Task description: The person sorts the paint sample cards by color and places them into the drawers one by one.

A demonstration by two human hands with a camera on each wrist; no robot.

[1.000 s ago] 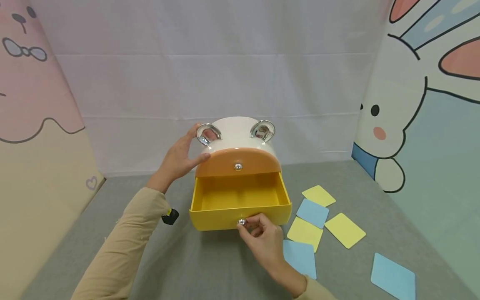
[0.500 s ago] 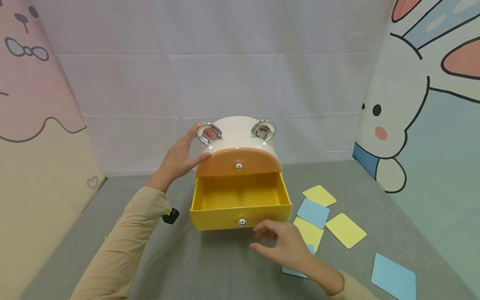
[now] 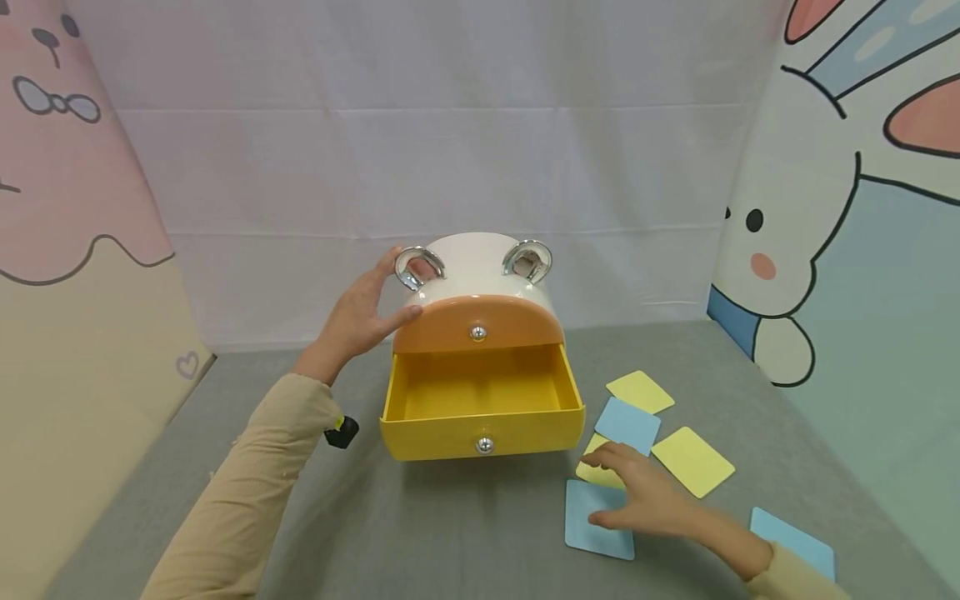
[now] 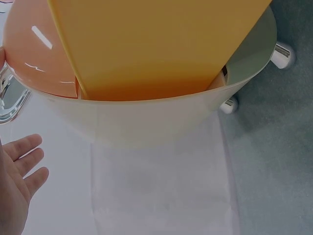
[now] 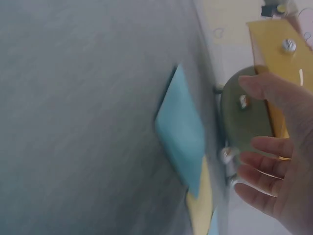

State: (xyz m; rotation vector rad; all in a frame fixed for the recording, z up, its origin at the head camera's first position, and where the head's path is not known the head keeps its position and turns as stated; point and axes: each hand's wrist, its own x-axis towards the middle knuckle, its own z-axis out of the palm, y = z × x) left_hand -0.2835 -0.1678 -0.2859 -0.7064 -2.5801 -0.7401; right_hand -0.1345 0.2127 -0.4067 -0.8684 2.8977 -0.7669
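Observation:
A small white drawer box [image 3: 480, 258] with two silver ear-shaped loops stands before me. Its orange upper drawer [image 3: 442, 321] is closed, while the yellow lower drawer [image 3: 427, 435] is pulled far out and holds nothing. My left hand [image 3: 360, 312] rests against the box's left side, thumb at the orange front's edge and fingertips behind the left ear. In the left wrist view three fairly straight fingers [image 4: 29, 156] show. My right hand [image 3: 648, 496] hovers with spread fingers over a blue card [image 3: 588, 525] and a yellow card [image 3: 592, 473], holding nothing.
Right of the box, more cards lie on the grey table: a blue card [image 3: 628, 425] overlapping others, a far yellow card [image 3: 640, 390], a separate yellow card [image 3: 693, 462] and a blue card [image 3: 798, 542] near the right forearm. Cartoon-printed panels [image 3: 870, 350] flank the table.
My right hand has let go of the lower drawer's silver knob and moved right, over the cards. The left hand and the pulled-out drawer have stayed in place.

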